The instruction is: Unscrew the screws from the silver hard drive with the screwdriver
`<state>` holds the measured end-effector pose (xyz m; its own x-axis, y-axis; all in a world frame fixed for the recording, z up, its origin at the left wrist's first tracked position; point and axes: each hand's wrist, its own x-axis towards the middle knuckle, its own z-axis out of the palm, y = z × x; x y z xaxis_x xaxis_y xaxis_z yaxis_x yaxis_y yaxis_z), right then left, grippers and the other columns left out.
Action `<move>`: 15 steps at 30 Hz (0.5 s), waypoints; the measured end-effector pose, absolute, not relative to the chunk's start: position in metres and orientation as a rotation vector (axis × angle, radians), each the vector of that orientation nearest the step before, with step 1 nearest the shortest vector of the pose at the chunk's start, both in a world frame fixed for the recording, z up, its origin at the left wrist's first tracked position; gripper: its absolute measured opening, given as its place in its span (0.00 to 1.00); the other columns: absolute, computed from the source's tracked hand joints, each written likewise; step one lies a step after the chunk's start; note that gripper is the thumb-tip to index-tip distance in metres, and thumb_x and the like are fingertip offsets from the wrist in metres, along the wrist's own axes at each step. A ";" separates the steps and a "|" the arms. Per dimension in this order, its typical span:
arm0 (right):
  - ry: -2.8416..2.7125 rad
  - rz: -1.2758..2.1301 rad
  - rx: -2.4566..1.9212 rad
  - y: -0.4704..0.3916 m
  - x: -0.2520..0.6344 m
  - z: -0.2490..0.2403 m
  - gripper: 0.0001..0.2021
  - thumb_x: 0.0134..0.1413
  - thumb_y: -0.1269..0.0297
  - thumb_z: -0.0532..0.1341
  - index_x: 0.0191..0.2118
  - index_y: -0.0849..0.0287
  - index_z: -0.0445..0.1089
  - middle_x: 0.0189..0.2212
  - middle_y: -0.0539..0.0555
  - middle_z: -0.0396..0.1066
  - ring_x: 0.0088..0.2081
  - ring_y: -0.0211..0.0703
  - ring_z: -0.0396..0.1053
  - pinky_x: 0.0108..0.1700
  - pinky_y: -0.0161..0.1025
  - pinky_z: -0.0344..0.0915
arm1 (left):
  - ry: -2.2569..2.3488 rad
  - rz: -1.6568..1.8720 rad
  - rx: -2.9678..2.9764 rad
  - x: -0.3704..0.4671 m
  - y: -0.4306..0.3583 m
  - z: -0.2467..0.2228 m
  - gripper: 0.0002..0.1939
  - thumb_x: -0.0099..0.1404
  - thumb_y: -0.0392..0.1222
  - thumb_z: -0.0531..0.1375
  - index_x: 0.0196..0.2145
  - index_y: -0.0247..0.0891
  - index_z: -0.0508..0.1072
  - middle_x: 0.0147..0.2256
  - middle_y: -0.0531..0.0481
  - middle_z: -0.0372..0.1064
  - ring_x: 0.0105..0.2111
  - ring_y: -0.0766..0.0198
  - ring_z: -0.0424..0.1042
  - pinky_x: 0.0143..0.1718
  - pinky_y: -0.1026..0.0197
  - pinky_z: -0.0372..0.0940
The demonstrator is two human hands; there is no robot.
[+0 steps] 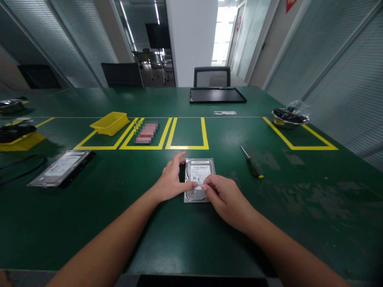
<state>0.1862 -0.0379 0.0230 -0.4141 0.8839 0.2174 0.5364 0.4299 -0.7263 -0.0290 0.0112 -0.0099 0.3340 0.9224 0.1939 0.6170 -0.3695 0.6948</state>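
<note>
A silver hard drive [194,195] with a white label [200,171] lies flat on the green table in front of me. My left hand [172,179] is at the drive's left side with its fingers stretched out and apart. Its thumb rests across the lower part of the drive's face. Over the drive's right edge, my right hand [223,195] is closed in a pinch, thumb and fingertips at the label's lower edge. The pinched bit is mostly hidden by the fingers. To the right lies a screwdriver [253,165] with a dark green and yellow handle.
A second hard drive [61,167] lies left, by a black cable [22,175]. Yellow tape frames hold a yellow tray [110,123] and a blurred-out reddish item [146,132]. A metal bowl of dark parts [289,118] stands right; a dark flat panel [218,95] lies at the back.
</note>
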 end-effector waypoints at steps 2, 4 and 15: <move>-2.091 0.762 -1.190 -0.038 0.187 0.023 0.08 0.64 0.65 0.54 0.33 0.59 0.65 0.29 0.51 0.68 0.31 0.36 0.63 0.34 0.35 0.54 | 1.352 0.787 2.091 -0.029 0.011 -0.009 0.51 0.53 0.53 0.68 0.66 0.40 0.46 0.59 0.32 0.60 0.60 0.38 0.60 0.57 0.32 0.54; -2.089 0.763 -1.189 -0.038 0.187 0.022 0.08 0.64 0.65 0.53 0.33 0.59 0.65 0.29 0.51 0.68 0.31 0.36 0.63 0.34 0.34 0.55 | 1.363 0.772 2.084 -0.029 0.011 -0.009 0.50 0.54 0.53 0.68 0.66 0.40 0.46 0.59 0.32 0.59 0.60 0.38 0.59 0.58 0.32 0.54; -2.064 0.762 -1.191 -0.037 0.186 0.022 0.09 0.64 0.65 0.54 0.32 0.59 0.65 0.29 0.50 0.68 0.30 0.35 0.62 0.34 0.35 0.54 | 1.344 0.956 2.277 -0.023 0.003 -0.001 0.31 0.60 0.43 0.62 0.59 0.39 0.59 0.55 0.40 0.62 0.56 0.47 0.62 0.56 0.42 0.59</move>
<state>0.1857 -0.0369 0.0222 -0.3936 0.8897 0.2315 0.5258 0.4244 -0.7371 -0.0234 0.0035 -0.0014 0.3305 0.8635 0.3809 0.6434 -0.5014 0.5785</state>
